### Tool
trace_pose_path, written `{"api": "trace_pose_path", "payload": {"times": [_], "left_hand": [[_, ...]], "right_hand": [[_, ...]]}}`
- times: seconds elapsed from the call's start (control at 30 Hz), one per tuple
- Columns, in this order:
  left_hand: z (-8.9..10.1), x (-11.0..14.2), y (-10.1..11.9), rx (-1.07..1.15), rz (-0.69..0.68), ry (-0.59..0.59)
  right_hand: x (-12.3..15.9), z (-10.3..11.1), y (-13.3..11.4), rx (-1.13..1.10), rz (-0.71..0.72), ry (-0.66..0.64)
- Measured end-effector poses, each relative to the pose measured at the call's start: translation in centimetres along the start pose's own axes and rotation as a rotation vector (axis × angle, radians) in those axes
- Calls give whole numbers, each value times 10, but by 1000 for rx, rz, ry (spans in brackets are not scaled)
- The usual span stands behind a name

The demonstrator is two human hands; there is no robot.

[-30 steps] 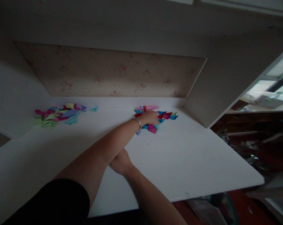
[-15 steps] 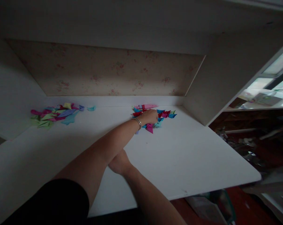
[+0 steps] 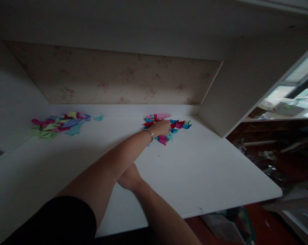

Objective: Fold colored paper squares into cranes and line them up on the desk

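My left hand [image 3: 162, 128], with silver bangles at the wrist, reaches across the white desk to the right cluster of small folded paper pieces. Its fingers are curled closed among them, and whatever they grip is hidden beneath the hand. Around it lie a magenta folded paper [image 3: 162, 140], a blue folded paper [image 3: 187, 126] and several red, pink and teal ones. Under my left forearm sits my right hand [image 3: 130, 177], its fingers out of sight behind that arm. A second heap of folded papers [image 3: 59, 126], in green, purple, pink and blue, is far to the left.
A lone light-blue folded paper [image 3: 99, 118] lies beside the left heap. The white desk [image 3: 207, 170] is bounded by a floral back panel [image 3: 128, 80] and a right side panel [image 3: 235, 78]. Past its right edge are a cluttered floor and a shelf by a window.
Both arms hold nearly the same position, with my left hand still over the right cluster. The whole view has shifted very slightly.
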State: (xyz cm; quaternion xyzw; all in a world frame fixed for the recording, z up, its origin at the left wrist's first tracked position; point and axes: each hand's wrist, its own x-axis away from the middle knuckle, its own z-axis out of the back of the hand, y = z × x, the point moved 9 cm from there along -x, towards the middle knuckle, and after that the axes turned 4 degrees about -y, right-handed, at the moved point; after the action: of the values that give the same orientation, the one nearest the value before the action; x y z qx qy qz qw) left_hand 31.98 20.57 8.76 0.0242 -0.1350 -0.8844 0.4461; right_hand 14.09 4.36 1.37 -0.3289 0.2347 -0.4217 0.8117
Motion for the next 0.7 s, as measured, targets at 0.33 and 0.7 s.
{"api": "trace_pose_path", "payload": {"times": [0.33,0.7], "left_hand": [[15,4,-9,54,-43,101],[61,106,-97,303,-13,372]], "right_hand": [[3,3,2,-51,-50,18],[3,6,0,-262,-8,78]]}}
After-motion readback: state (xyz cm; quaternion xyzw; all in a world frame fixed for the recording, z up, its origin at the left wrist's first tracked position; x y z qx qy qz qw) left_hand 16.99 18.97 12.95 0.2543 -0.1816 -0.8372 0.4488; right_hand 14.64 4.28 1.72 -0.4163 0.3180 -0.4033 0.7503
